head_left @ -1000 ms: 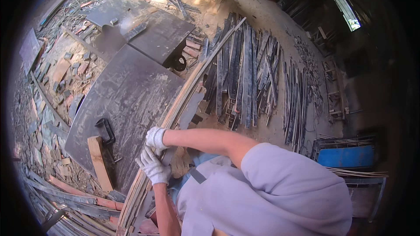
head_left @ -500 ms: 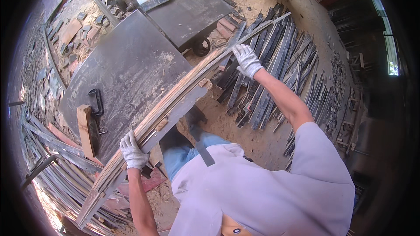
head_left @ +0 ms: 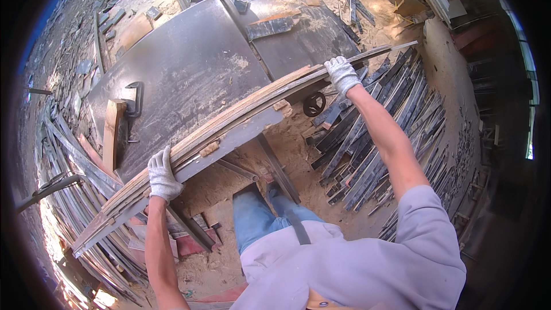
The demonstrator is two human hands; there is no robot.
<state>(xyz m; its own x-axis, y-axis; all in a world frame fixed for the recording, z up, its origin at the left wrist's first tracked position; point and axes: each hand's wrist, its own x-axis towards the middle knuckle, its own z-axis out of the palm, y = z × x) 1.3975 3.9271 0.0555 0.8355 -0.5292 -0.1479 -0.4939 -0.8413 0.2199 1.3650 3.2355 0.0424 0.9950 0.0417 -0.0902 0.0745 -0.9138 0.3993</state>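
A bundle of long thin wooden strips (head_left: pixel 247 105) lies along the near edge of a dark, sawdust-covered metal saw table (head_left: pixel 178 63), reaching past it at both ends. My left hand (head_left: pixel 164 175), in a white knit glove, is closed over the bundle toward its left end. Farther right, my right hand (head_left: pixel 342 74), gloved alike, grips the strips near their right end; its fingertips wrap over the far side. A black C-clamp (head_left: pixel 136 102) sits on the table's left part, beside an upright wooden block (head_left: pixel 112 133).
Dark offcut strips (head_left: pixel 381 132) are heaped on the ground at the right. Bent long strips (head_left: pixel 86 195) pile up at the left. A black handwheel (head_left: pixel 314 104) shows below the table's edge. An offcut (head_left: pixel 274 26) rests on the tabletop; scraps lie beyond.
The view has turned, so the table and bundle appear at a flatter angle and more ground shows beneath. Both hands still grip the strips.
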